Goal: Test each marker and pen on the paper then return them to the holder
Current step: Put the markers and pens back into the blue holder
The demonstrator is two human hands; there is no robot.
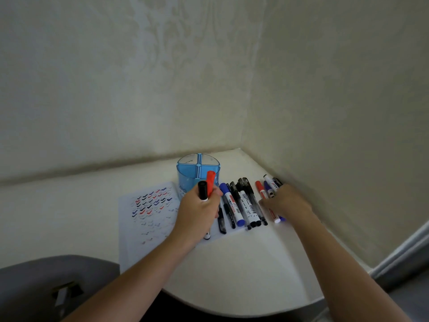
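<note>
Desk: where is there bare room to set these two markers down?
Bare desk lies left of the paper, up to the back wall, and in front of the row of pens, toward the near edge. Crowded: from the blue holder to the right wall, pens and markers lie side by side, the right hand over them.

The table [243, 275] is white with a rounded front edge and stands in a corner. The left wall [92, 77] and the right wall [336, 101] both carry pale cream wallpaper with a faint leafy pattern, clearest near the corner seam. A grey chair [46, 287] shows at lower left. A pale skirting [399, 254] runs along the right wall's foot, above a grey floor [415, 289]. The light is dim and soft.
</note>
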